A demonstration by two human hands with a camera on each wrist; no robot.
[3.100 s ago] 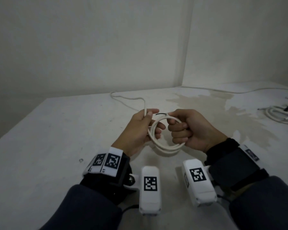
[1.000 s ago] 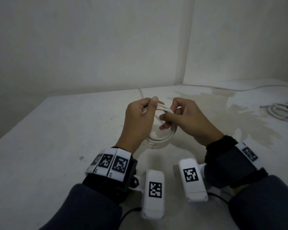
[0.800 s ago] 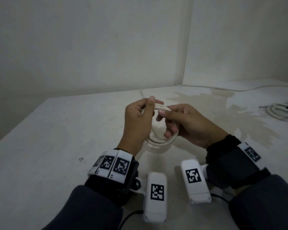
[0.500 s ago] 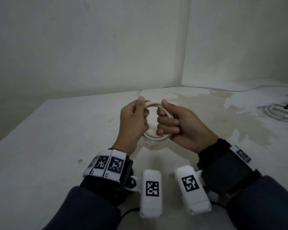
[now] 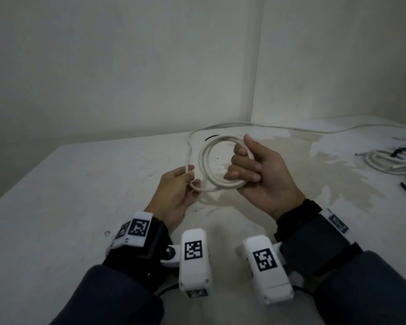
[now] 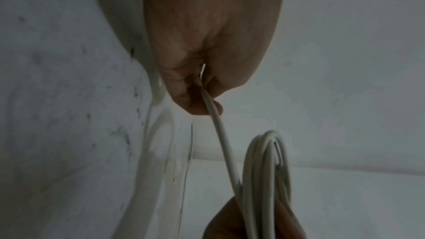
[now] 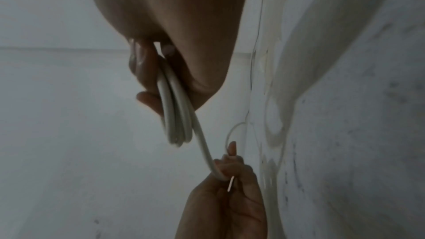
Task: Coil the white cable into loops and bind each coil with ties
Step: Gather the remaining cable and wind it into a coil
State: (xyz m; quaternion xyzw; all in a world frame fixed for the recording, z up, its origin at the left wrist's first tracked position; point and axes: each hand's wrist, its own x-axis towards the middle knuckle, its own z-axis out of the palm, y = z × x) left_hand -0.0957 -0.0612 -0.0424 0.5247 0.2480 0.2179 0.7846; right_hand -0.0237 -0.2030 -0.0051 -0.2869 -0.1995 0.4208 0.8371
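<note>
Hands now apart, right hand (image 5: pixel 263 174) gripping coil (image 5: pixel 211 160), left hand (image 5: pixel 176 191) pinching strand

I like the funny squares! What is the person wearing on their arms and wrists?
Dark grey-blue sleeves cover both arms. Each wrist has a black strap with white tags printed with black-and-white square codes. A white boxy camera, with its own code, sticks out under each wrist. The hands are bare.

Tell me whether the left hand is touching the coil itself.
Apart: in the head view the left hand pinches only the loose strand, with a gap to the coil.
</note>
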